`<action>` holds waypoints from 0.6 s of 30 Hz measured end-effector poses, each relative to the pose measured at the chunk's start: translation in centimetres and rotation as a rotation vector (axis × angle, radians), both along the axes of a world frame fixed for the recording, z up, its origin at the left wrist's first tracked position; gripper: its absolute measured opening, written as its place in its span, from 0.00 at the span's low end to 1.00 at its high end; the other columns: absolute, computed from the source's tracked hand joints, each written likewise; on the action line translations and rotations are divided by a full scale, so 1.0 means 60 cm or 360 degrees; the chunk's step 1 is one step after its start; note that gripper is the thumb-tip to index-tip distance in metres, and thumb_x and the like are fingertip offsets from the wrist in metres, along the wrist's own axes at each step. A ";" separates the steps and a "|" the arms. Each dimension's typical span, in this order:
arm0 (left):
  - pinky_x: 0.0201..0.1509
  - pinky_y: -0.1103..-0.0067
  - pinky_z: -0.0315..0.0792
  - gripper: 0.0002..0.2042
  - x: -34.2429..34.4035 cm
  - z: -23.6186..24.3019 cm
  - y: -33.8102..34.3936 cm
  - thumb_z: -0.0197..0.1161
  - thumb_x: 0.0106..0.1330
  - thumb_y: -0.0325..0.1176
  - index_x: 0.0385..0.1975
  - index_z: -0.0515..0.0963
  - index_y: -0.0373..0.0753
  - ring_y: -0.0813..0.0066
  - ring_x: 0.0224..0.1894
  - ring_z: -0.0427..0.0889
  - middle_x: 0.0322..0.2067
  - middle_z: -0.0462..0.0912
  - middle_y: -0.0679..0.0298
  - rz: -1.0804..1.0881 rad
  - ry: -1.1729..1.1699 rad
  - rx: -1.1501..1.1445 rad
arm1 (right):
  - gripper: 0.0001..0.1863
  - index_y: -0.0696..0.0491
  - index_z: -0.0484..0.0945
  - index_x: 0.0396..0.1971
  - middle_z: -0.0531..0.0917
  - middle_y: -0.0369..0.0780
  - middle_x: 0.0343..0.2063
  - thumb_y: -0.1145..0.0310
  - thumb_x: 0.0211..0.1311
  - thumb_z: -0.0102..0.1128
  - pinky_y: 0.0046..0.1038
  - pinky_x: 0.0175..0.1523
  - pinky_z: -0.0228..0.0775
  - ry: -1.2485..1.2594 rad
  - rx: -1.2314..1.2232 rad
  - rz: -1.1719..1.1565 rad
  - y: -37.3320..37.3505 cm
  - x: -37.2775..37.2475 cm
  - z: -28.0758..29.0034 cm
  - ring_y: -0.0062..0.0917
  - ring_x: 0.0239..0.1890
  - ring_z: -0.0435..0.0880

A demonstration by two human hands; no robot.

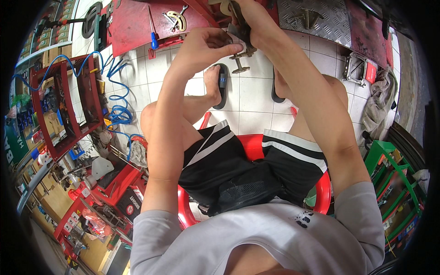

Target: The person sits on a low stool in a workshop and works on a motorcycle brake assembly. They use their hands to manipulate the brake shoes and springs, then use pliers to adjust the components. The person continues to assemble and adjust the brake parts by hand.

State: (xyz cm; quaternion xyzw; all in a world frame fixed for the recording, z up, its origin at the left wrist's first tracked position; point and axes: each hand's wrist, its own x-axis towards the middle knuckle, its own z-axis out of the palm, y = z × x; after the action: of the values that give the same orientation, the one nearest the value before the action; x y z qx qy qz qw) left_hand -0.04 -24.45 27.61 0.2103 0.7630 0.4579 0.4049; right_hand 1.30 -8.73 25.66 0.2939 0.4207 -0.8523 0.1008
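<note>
At the top middle, a dark, dirty metal part (240, 33) with pin-like ends is held up between my hands. Below it protrudes a T-shaped metal pin (239, 65), over the floor. My right hand (253, 18) wraps around the part's upper end, partly cut off by the picture's edge. On the other side, my left hand (207, 47) has its fingers curled and its thumb pressed against the part near the pin. A pale, rounded piece (225, 7) shows beside the right fingers; what it belongs to is hidden.
Ahead stands a red work platform (133, 27) with a blue-handled screwdriver (153, 39) and wrenches (176, 19). Its diamond-plate section (316, 16) carries a metal bracket (311, 19). A coiled blue air hose (120, 112) and red rack (68, 107) are left; a grey rag (380, 94) lies right.
</note>
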 end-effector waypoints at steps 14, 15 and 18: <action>0.51 0.79 0.72 0.18 -0.009 -0.011 -0.015 0.67 0.60 0.31 0.47 0.77 0.27 0.75 0.44 0.81 0.41 0.83 0.58 0.0055 -0.0211 0.0218 | 0.19 0.52 0.82 0.43 0.80 0.33 0.27 0.58 0.69 0.43 0.21 0.28 0.60 0.0034 0.0019 0.0024 0.003 0.001 -0.003 0.18 0.22 0.67; 0.51 0.79 0.71 0.18 -0.007 -0.004 -0.013 0.67 0.60 0.31 0.47 0.78 0.27 0.75 0.44 0.81 0.41 0.83 0.58 0.0056 -0.0204 0.0196 | 0.19 0.52 0.82 0.43 0.80 0.33 0.27 0.58 0.69 0.43 0.20 0.28 0.59 0.0030 0.0001 0.0007 0.002 0.001 -0.001 0.18 0.22 0.67; 0.50 0.79 0.71 0.18 -0.003 -0.004 -0.006 0.67 0.60 0.30 0.47 0.78 0.27 0.75 0.44 0.81 0.41 0.83 0.58 0.0053 -0.0115 0.0085 | 0.19 0.51 0.82 0.43 0.79 0.32 0.27 0.58 0.69 0.43 0.21 0.27 0.59 0.0000 -0.0002 0.0006 0.001 0.002 0.001 0.17 0.21 0.66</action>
State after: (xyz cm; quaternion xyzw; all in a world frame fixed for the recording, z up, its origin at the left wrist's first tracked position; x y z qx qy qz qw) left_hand -0.21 -24.83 27.37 0.1917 0.7388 0.4920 0.4188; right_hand 1.42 -8.67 25.74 0.2932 0.4208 -0.8523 0.1026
